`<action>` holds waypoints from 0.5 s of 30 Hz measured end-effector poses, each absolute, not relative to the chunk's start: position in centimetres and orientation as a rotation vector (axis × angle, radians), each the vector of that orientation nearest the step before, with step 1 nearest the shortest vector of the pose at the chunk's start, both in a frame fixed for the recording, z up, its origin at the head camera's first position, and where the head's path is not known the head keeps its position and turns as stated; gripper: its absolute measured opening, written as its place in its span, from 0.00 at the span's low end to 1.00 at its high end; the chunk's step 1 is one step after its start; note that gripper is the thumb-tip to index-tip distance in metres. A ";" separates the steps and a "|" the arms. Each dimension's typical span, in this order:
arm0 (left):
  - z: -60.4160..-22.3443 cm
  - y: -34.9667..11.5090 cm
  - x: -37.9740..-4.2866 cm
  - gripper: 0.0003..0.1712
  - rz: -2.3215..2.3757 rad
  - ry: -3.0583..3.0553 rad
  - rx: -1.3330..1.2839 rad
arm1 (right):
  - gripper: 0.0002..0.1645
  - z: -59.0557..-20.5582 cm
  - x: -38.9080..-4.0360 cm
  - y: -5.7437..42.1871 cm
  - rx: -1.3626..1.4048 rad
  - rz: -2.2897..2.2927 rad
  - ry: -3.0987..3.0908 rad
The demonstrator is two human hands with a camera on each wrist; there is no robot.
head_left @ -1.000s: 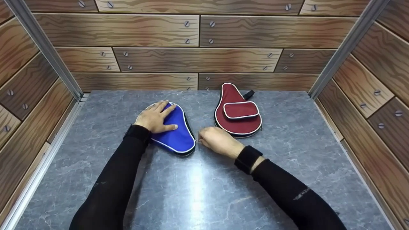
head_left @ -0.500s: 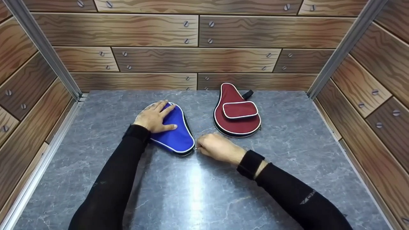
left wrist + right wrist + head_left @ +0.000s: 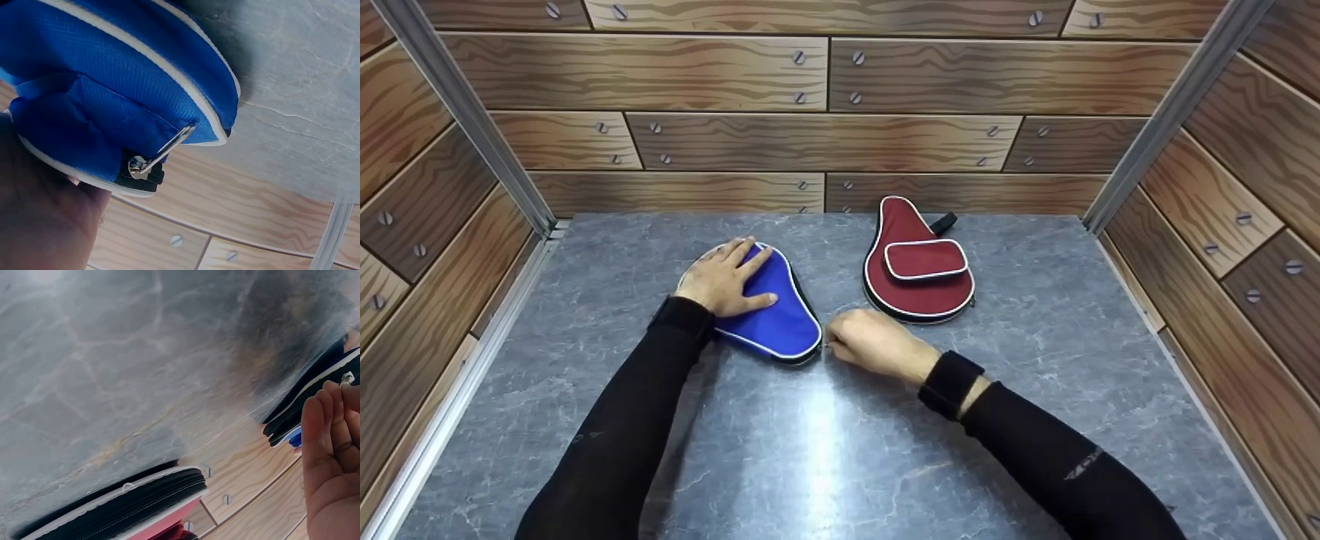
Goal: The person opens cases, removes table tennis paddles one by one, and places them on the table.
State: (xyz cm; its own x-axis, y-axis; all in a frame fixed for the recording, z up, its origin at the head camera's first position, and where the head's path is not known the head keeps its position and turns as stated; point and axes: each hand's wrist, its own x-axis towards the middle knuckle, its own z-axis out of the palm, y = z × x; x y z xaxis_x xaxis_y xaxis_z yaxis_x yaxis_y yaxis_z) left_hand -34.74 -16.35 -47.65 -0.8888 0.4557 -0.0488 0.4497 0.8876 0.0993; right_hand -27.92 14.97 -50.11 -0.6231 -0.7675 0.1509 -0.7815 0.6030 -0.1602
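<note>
A blue paddle-shaped zip case (image 3: 784, 322) with white piping lies on the table, its narrow end toward me and slightly right. My left hand (image 3: 724, 281) rests on its top with fingers spread. At the narrow end's right edge, my right hand (image 3: 877, 341) has its fingers curled. The right wrist view shows thumb and fingertips pinching a small metal zipper pull (image 3: 347, 378) on the case's black side band (image 3: 298, 402). A metal loop (image 3: 163, 152) hangs by the blue fabric in the left wrist view, beside the left hand (image 3: 50, 202).
A red paddle-shaped case (image 3: 922, 296) with a front pocket (image 3: 926, 259) and a black strap (image 3: 943, 223) lies just beyond my right hand. Wood-patterned walls (image 3: 825, 142) enclose the grey marbled table (image 3: 810, 465) at the back and both sides.
My right hand has moved slightly toward me, around the narrow end of the blue case. The left hand stays on the case, and the red case has not moved.
</note>
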 end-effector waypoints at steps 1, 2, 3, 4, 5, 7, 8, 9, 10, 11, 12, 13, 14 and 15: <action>-47.6 -16.3 -34.6 0.53 0.111 2.985 0.716 | 0.07 -50.1 -28.0 15.0 1.326 0.322 -2.747; -47.6 -16.3 -34.5 0.52 0.092 2.986 0.715 | 0.07 -50.2 -28.1 15.1 1.321 0.319 -2.742; -47.6 -16.3 -34.4 0.52 0.076 2.987 0.715 | 0.07 -50.2 -28.3 15.1 1.318 0.315 -2.737; -47.6 -16.3 -34.3 0.52 0.064 2.987 0.714 | 0.07 -50.3 -28.4 15.2 1.314 0.311 -2.732; -47.5 -16.3 -34.3 0.52 0.055 2.986 0.713 | 0.07 -50.3 -28.5 15.3 1.308 0.312 -2.732; -47.5 -16.4 -34.1 0.52 0.044 2.982 0.707 | 0.07 -50.4 -28.8 15.4 1.298 0.314 -2.730; -47.5 -16.5 -34.0 0.53 0.042 2.980 0.705 | 0.06 -50.3 -28.9 15.5 1.288 0.317 -2.730; -47.4 -16.6 -33.9 0.53 0.042 2.977 0.703 | 0.06 -50.3 -29.0 15.6 1.278 0.313 -2.726; -47.4 -16.6 -33.8 0.53 0.044 2.974 0.701 | 0.06 -50.3 -29.1 15.6 1.264 0.316 -2.727; -47.4 -16.7 -33.7 0.54 0.045 2.970 0.699 | 0.05 -50.3 -29.3 15.7 1.247 0.320 -2.727; -47.4 -16.8 -33.6 0.54 0.047 2.966 0.697 | 0.05 -50.3 -29.4 15.8 1.228 0.318 -2.728; -47.5 -17.0 -33.5 0.54 0.047 2.963 0.698 | 0.05 -50.3 -29.6 15.9 1.207 0.315 -2.726; -47.5 -17.1 -33.5 0.54 0.050 2.960 0.701 | 0.05 -50.3 -29.7 16.0 1.187 0.313 -2.725; -47.5 -17.2 -33.4 0.55 0.052 2.957 0.705 | 0.05 -50.4 -29.9 16.1 1.165 0.313 -2.726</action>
